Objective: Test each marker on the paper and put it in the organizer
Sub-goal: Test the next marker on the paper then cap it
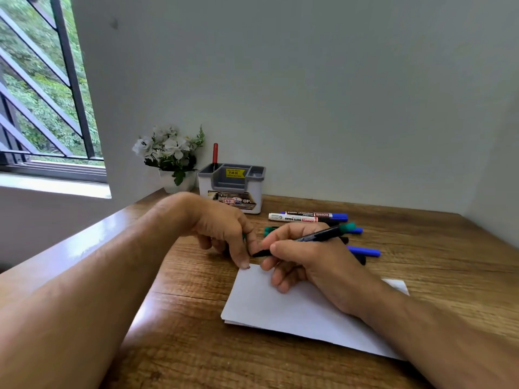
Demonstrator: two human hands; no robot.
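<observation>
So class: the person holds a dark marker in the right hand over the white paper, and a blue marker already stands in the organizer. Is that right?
One detail is wrong. The head view shows the marker standing in the organizer is red, not blue. The right hand does hold a dark marker over the white paper.

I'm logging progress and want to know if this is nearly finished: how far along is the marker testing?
Early on. One red marker already stands in the organizer. In hand: the right hand holds a black marker with a green end over the paper, the left hand at its tip. The paper shows no marks. Several markers still lie on the desk.
</observation>
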